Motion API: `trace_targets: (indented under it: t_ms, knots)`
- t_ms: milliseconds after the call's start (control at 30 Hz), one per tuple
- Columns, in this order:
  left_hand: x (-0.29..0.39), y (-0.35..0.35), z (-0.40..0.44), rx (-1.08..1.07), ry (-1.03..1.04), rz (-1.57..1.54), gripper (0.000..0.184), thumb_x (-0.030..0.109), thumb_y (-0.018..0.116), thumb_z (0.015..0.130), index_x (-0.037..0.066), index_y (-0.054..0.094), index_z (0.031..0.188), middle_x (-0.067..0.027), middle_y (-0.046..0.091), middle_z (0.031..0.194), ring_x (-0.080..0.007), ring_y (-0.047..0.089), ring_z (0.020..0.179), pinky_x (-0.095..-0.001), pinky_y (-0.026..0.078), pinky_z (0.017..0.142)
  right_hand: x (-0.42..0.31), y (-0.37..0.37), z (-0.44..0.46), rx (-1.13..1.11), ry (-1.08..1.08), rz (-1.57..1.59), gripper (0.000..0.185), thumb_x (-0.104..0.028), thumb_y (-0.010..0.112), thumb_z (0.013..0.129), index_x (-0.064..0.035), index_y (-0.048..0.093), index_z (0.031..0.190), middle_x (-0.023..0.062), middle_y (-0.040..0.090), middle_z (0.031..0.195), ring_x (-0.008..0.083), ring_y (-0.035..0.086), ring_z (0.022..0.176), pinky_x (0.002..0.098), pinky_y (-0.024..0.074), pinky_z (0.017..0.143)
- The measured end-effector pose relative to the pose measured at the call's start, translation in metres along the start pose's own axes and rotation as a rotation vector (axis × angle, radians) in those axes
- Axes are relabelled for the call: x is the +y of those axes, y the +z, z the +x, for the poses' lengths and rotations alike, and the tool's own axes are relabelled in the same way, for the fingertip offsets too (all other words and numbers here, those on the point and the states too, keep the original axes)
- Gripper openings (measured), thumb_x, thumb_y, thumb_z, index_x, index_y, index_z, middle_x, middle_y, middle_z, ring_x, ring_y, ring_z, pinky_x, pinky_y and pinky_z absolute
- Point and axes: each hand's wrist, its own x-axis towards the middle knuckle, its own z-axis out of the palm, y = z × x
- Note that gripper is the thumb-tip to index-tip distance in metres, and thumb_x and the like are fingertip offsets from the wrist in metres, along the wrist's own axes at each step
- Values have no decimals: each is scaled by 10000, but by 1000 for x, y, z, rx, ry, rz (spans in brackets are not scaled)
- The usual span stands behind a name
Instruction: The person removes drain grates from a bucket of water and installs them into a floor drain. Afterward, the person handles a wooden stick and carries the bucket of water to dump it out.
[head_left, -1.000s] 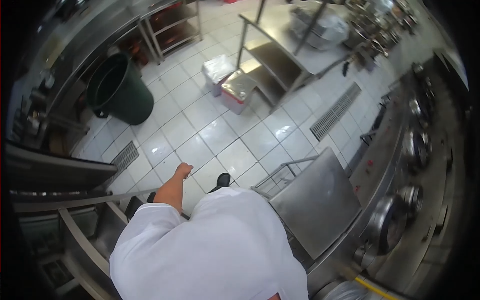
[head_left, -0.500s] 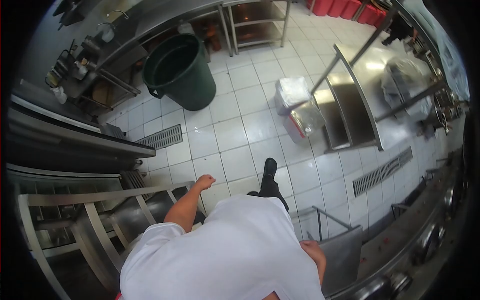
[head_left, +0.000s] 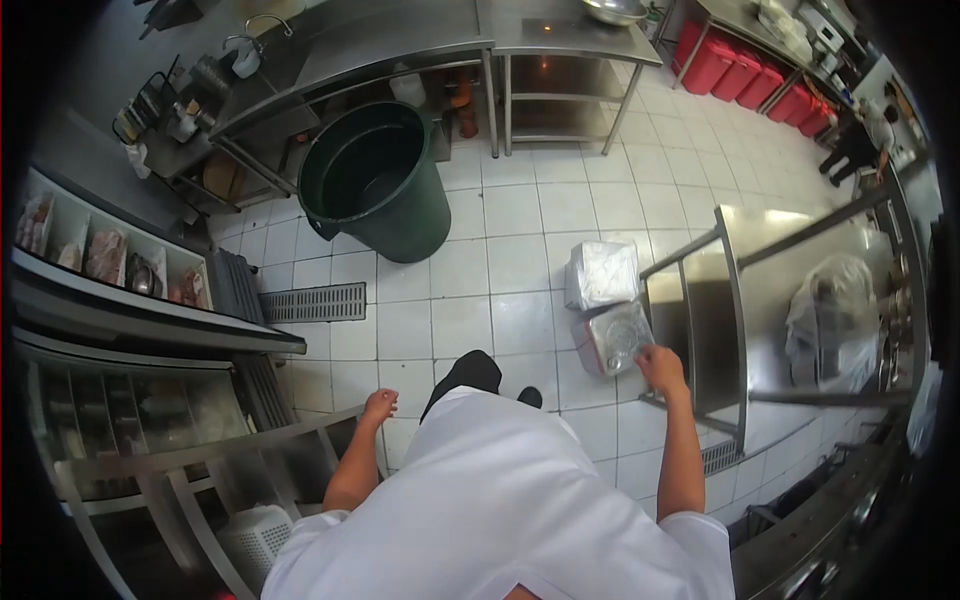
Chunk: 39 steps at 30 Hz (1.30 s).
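My left hand (head_left: 380, 406) hangs to the left of my body with its fingers loosely curled and nothing seen in them. Closest to it is the grey metal rack (head_left: 330, 420) on that side. Reaching forward on the right, my right hand (head_left: 661, 369) is curled too, with no object showing. In view it lies beside a clear-lidded container (head_left: 612, 338) on the floor; contact cannot be told. Behind that container sits a box-like bundle in clear plastic (head_left: 601, 274).
A large green bin (head_left: 400, 210) stands ahead on the tiled floor. Steel tables (head_left: 400, 45) line the back. On the right is a steel table (head_left: 770, 235) with a plastic-covered thing. Glass-topped chillers (head_left: 130, 400) are at left. Another person (head_left: 860, 140) stands far right, near red bins (head_left: 740, 75).
I have moved forward and the view has shifted. My right hand has swung forward from beside the small steel table. My left hand stays low at my side, fingers still curled.
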Motion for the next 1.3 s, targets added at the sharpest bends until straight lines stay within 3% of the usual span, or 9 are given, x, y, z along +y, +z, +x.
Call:
trace_targets:
  t_ms: [200,300,333,467,500,567,733,900,1300]
  knots:
    - [8,24,62,-109,-343,-1,407,343,618,894,44,564,1165,-124,641,984,-262,662,757,-402,561,636,-52,-11,164,-26,-30,314,259,-204,684,798,-81,704,1025,155,701,870,316,681,834,398,524,757]
    - [22,19,112,-284,-10,184,399,335,619,893,38,566,1154,-124,642,980,-270,659,740,-405,558,629,-5,58,194,-117,144,411,298,-206,671,767,-83,706,1036,154,705,900,305,681,852,410,520,778]
    - [40,19,127,-318,65,214,389,332,619,894,36,572,1141,-123,643,967,-268,658,734,-403,557,626,31,103,193,-192,188,436,279,-157,679,820,-34,697,1069,81,705,826,163,666,744,334,536,680]
    - [153,27,223,-237,-104,226,330,351,577,910,34,664,944,-137,657,820,-236,656,707,-398,541,601,50,138,134,-507,559,670,376,-63,702,663,-38,706,1038,122,716,775,244,674,630,380,548,640]
    - [201,28,248,-283,-42,616,388,384,545,908,30,692,853,-168,674,823,-274,664,762,-434,534,675,63,156,117,-444,379,447,328,-74,686,698,-26,706,1022,123,710,760,214,659,597,360,537,581]
    - [257,34,305,-159,440,951,402,392,523,894,33,703,921,-188,668,1033,-356,609,1015,-466,478,886,65,160,98,-366,253,212,281,-94,669,738,-16,706,1005,126,704,748,191,649,581,347,529,539]
    - [483,72,363,-52,368,758,364,402,563,876,94,668,1039,-163,665,1054,-347,624,1010,-459,497,866,-11,14,226,-322,546,546,269,-141,663,759,-23,707,997,136,705,763,229,673,658,383,538,622]
    - [620,118,414,113,329,485,385,392,631,855,129,645,1136,-145,657,1122,-342,609,1072,-447,493,893,39,-46,475,-53,161,327,197,-192,654,808,-53,709,936,164,701,815,301,687,785,418,518,734]
    - [824,78,566,607,150,230,600,359,643,840,-24,493,1278,-216,509,1344,-351,515,1221,-419,440,1007,-313,-271,949,257,-762,-183,426,-182,726,773,-37,594,1151,197,527,1290,376,520,1168,434,464,944]
